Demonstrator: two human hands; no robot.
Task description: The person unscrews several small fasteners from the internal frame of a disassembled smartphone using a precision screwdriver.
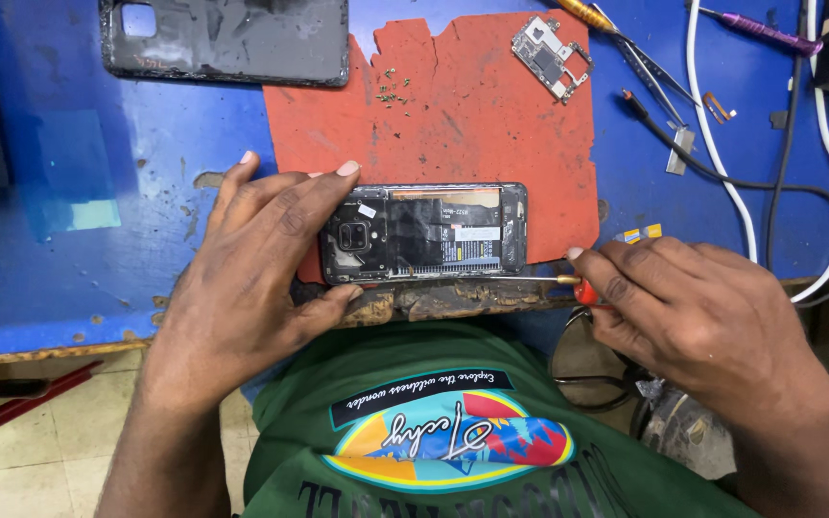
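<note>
Head view: The opened phone [424, 233] lies flat at the near edge of the red mat [472, 125], its back removed and camera module toward the left. The left hand [247, 264] clamps the phone's camera end, index finger over the top edge, thumb beneath the lower edge. The right hand [693, 312] pinches a red-handled screwdriver [530, 279], whose shaft runs horizontally along the phone's lower edge. The detached back cover [227, 40] rests on the blue table [59, 192], well apart. Small screws [393, 86] and a circuit board [553, 56] lie on the mat.
</note>
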